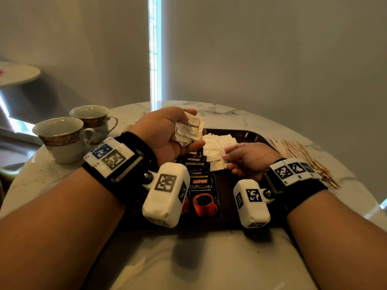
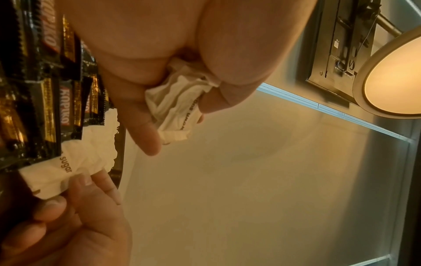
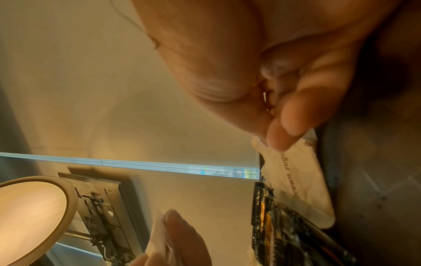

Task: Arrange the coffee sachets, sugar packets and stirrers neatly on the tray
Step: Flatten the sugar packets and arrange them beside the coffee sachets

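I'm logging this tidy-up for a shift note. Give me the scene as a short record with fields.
left hand: raised, grips a bunch of sugar packets
right hand: pinches one sugar packet lying on the tray
coffee sachets: overlapping row on the tray
stirrers: pile on the table, right of the tray
cups: two, left of the tray

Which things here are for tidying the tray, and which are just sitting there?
For the job:
tray
coffee sachets
sugar packets on the tray
sugar packets held in the left hand
stirrers, beside the tray
left hand
right hand, pinching a packet on the tray

Just sitting there:
two cups
table
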Motion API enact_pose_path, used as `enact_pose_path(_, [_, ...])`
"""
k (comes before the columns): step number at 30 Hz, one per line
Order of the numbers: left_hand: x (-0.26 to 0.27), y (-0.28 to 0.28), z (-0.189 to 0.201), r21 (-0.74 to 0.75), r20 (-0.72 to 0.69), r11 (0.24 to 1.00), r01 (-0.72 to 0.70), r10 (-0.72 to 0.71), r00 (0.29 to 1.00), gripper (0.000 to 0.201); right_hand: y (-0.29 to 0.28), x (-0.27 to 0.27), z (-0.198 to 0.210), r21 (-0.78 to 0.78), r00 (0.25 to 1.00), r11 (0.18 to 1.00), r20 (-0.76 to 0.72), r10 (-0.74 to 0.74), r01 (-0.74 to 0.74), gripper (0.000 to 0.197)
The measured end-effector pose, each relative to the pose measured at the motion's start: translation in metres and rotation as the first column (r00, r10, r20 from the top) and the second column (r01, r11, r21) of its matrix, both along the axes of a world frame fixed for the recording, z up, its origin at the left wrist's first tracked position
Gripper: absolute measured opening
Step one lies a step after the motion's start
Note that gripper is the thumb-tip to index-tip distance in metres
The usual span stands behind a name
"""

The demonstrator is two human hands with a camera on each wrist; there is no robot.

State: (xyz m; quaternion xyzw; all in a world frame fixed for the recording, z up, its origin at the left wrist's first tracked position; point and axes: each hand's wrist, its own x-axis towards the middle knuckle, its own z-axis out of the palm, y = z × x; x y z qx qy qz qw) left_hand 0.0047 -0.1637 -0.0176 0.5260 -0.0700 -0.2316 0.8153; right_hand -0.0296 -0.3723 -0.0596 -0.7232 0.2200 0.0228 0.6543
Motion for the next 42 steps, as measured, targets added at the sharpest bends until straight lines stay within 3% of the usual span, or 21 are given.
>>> enact_pose_path(24, [0.0015,0.0004,0.0008,0.036,-0.022,0.999,-0.012,0.013,1.0,0.027,0.0019,0.0,-0.0009,-0.002,1.0,1.0,-0.015,-0.024,0.024,0.019])
enact_pose_path(29, [0.0023,0.0008,0.0004,0.025,-0.03,1.0,-0.005,0.006,1.0,0.028,0.0029,-0.0002,0.0001,0.131,0.998,0.989,0.003,-0.065,0.064,0.015])
enact_pose_path(35, [0.0027,0.0013,0.0017,0.032,-0.021,0.999,0.0,0.001,1.0,0.027,0.005,-0.0026,0.004,0.197,0.999,0.98,-0.029,0.032,-0.025,0.027])
enact_pose_path(42, [0.0027,0.0013,0.0011,0.031,-0.022,1.0,-0.002,0.003,1.0,0.027,0.0051,-0.0025,0.0042,0.204,0.998,0.979,-0.059,0.028,-0.016,0.035])
